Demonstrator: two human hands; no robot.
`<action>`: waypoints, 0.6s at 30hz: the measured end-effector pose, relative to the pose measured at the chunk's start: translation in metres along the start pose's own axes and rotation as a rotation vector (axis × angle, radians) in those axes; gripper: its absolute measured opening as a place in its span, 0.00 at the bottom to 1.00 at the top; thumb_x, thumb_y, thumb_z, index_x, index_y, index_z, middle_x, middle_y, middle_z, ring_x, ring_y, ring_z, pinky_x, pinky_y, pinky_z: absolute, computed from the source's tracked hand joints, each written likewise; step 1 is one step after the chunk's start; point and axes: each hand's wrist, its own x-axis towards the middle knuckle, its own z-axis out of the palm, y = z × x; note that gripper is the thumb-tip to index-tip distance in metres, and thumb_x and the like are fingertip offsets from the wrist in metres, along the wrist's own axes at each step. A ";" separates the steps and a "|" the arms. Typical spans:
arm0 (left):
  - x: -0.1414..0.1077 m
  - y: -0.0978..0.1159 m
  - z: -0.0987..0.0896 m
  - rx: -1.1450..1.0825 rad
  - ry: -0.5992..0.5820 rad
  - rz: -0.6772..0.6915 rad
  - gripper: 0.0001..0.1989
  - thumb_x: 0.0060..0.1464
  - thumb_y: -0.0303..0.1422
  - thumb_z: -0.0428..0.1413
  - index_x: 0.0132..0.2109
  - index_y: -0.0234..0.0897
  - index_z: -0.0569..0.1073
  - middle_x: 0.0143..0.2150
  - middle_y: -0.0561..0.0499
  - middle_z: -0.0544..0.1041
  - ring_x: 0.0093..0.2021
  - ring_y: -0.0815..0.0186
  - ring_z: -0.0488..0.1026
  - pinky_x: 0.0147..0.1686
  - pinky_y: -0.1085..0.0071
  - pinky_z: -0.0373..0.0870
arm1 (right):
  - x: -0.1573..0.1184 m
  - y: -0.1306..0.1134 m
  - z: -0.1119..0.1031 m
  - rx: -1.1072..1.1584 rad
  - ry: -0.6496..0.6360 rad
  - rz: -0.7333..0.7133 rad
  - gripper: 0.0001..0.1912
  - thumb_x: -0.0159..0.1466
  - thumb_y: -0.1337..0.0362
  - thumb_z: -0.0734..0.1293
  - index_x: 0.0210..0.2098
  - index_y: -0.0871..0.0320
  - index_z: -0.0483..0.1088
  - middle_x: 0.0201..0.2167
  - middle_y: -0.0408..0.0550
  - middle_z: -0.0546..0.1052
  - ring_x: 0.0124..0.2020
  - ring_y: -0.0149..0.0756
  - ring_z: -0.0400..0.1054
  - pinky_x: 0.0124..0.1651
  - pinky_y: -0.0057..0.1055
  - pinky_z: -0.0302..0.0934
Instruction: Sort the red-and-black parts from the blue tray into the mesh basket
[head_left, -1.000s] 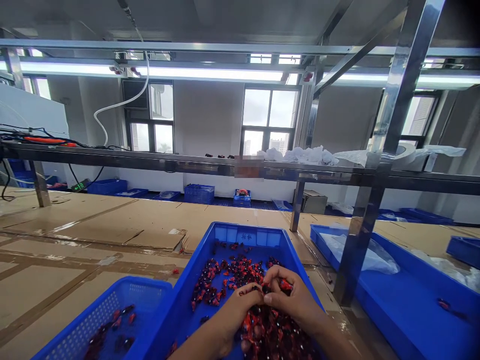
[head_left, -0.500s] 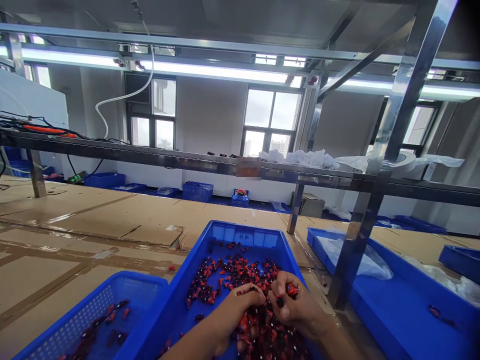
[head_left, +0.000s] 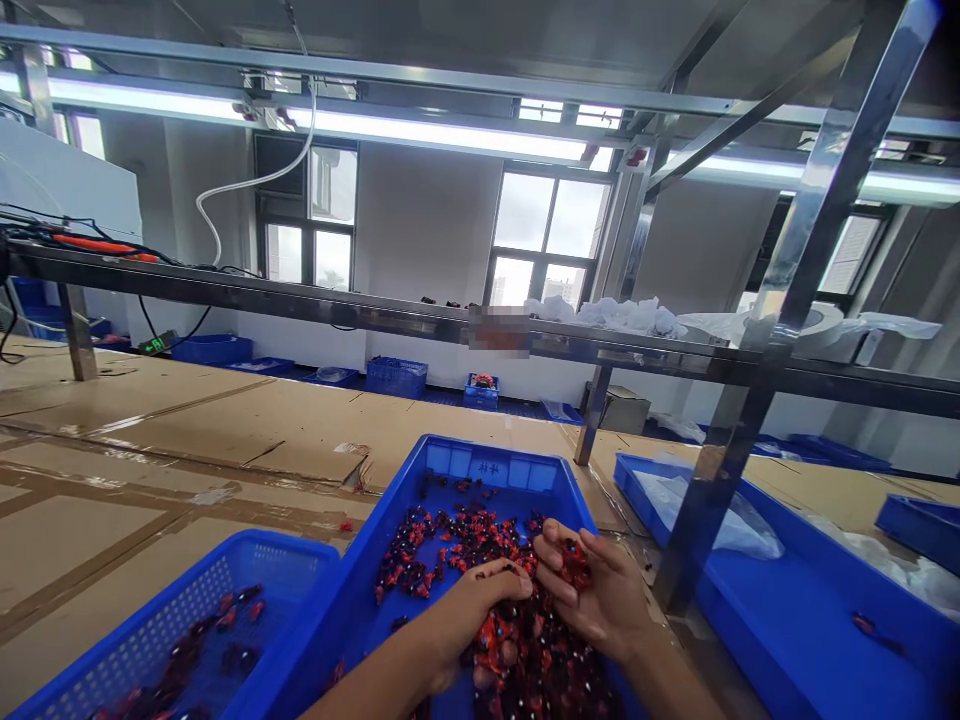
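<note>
Small shiny red-and-black pieces, too small to name more exactly, lie heaped in a deep blue tray. Over the near heap, my left hand has its thumb pressed to the curled forefinger; its lower fingertips show among red-and-black pieces under the palm. Just to its right, my right hand is turned palm up. Its fingers are parted and curved round a few red-and-black pieces in the palm. The two hands are close together, with the left fingertips near the right palm.
At the left stands a blue perforated basket with more pieces inside. A wide blue tray at the right holds a plastic bag and one dark piece. A metal post rises beside it, and a shelf rail crosses ahead.
My right hand has uncurled from a closed grip, exposing the pieces in its palm. My left hand stays nearly in place. The view has shifted slightly.
</note>
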 end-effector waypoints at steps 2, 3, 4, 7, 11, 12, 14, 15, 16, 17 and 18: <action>0.000 -0.001 -0.002 0.023 -0.063 -0.025 0.13 0.48 0.40 0.56 0.40 0.40 0.68 0.31 0.49 0.76 0.15 0.75 0.64 0.11 0.84 0.48 | 0.002 0.004 -0.001 -0.125 0.024 0.076 0.13 0.60 0.54 0.69 0.32 0.57 0.65 0.26 0.39 0.66 0.15 0.21 0.47 0.09 0.17 0.37; 0.000 -0.001 -0.004 0.038 -0.087 -0.040 0.13 0.47 0.39 0.56 0.40 0.40 0.68 0.31 0.49 0.76 0.15 0.75 0.64 0.11 0.85 0.48 | 0.003 0.007 -0.003 -0.203 0.040 0.098 0.12 0.60 0.56 0.69 0.31 0.58 0.66 0.23 0.37 0.65 0.13 0.19 0.44 0.09 0.17 0.36; 0.000 -0.001 -0.005 0.049 -0.102 -0.053 0.13 0.47 0.38 0.56 0.40 0.39 0.68 0.31 0.48 0.77 0.14 0.75 0.64 0.11 0.85 0.47 | 0.004 0.010 -0.004 -0.283 0.052 0.106 0.12 0.59 0.57 0.70 0.31 0.58 0.67 0.19 0.35 0.64 0.12 0.18 0.41 0.10 0.17 0.34; 0.000 0.000 -0.010 0.064 -0.136 -0.084 0.13 0.45 0.35 0.56 0.41 0.38 0.69 0.30 0.47 0.77 0.14 0.76 0.63 0.11 0.84 0.50 | 0.006 0.015 -0.005 -0.529 0.053 0.094 0.18 0.57 0.54 0.72 0.40 0.60 0.72 0.13 0.31 0.60 0.11 0.18 0.39 0.13 0.19 0.34; 0.000 0.004 -0.017 0.087 -0.190 -0.112 0.17 0.44 0.36 0.57 0.43 0.38 0.71 0.30 0.47 0.78 0.13 0.76 0.62 0.13 0.81 0.57 | 0.004 0.008 0.005 -0.966 -0.002 -0.007 0.17 0.58 0.55 0.70 0.41 0.59 0.78 0.18 0.39 0.66 0.18 0.23 0.49 0.20 0.23 0.43; 0.000 0.005 -0.019 0.096 -0.195 -0.117 0.17 0.45 0.36 0.58 0.44 0.38 0.71 0.30 0.47 0.77 0.13 0.75 0.62 0.13 0.80 0.58 | 0.003 0.006 0.009 -1.067 -0.004 -0.040 0.14 0.59 0.57 0.69 0.40 0.58 0.79 0.19 0.40 0.66 0.20 0.25 0.51 0.22 0.24 0.45; 0.001 0.006 -0.024 0.111 -0.190 -0.130 0.19 0.44 0.37 0.59 0.46 0.40 0.70 0.30 0.49 0.77 0.13 0.75 0.62 0.13 0.79 0.59 | 0.001 0.004 0.015 -1.205 0.021 -0.074 0.12 0.59 0.61 0.67 0.40 0.56 0.79 0.19 0.39 0.64 0.22 0.28 0.51 0.26 0.26 0.48; 0.001 0.006 -0.025 0.117 -0.178 -0.137 0.20 0.44 0.37 0.59 0.46 0.40 0.70 0.29 0.49 0.77 0.13 0.75 0.62 0.13 0.79 0.58 | 0.001 0.004 0.018 -1.245 0.044 -0.081 0.12 0.59 0.63 0.67 0.40 0.56 0.79 0.19 0.39 0.63 0.22 0.28 0.51 0.26 0.26 0.48; 0.002 0.006 -0.027 0.123 -0.162 -0.143 0.20 0.44 0.37 0.59 0.46 0.40 0.70 0.28 0.50 0.76 0.12 0.75 0.62 0.12 0.80 0.58 | 0.001 0.005 0.020 -1.272 0.072 -0.090 0.12 0.58 0.65 0.67 0.40 0.56 0.79 0.18 0.38 0.62 0.21 0.28 0.51 0.27 0.27 0.48; 0.002 0.005 -0.027 0.126 -0.142 -0.144 0.19 0.44 0.37 0.59 0.46 0.41 0.70 0.28 0.51 0.76 0.13 0.75 0.62 0.12 0.80 0.57 | 0.001 0.006 0.021 -1.295 0.104 -0.108 0.12 0.57 0.65 0.67 0.40 0.56 0.79 0.17 0.37 0.60 0.21 0.28 0.51 0.26 0.26 0.49; 0.003 0.004 -0.028 0.126 -0.118 -0.138 0.19 0.44 0.37 0.59 0.45 0.41 0.70 0.28 0.51 0.75 0.13 0.75 0.63 0.12 0.81 0.56 | 0.001 0.007 0.022 -1.317 0.136 -0.133 0.12 0.56 0.66 0.68 0.39 0.56 0.78 0.16 0.36 0.59 0.20 0.27 0.51 0.26 0.26 0.49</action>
